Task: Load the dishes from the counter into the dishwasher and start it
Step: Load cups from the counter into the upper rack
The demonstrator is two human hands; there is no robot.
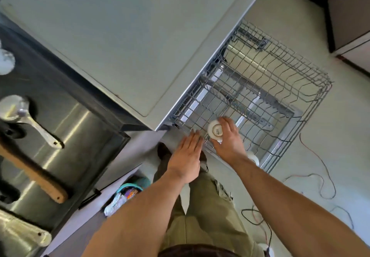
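White cup [215,130] inverted, base stamp unreadable, gripped by right hand [228,143]; left hand [187,158] flat beside rack [270,80].

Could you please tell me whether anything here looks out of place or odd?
Yes: thin red and black cables lie loose and tangled on the pale floor, right of the pulled-out grey wire dishwasher rack; odd for a kitchen and perhaps a trip hazard. The upside-down white cup gripped by the right hand looks fine.

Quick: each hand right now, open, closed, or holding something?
Left hand: open, fingers straight, holding nothing.
Right hand: grips a small white ceramic cup, base up, over the grey wire dishwasher rack.
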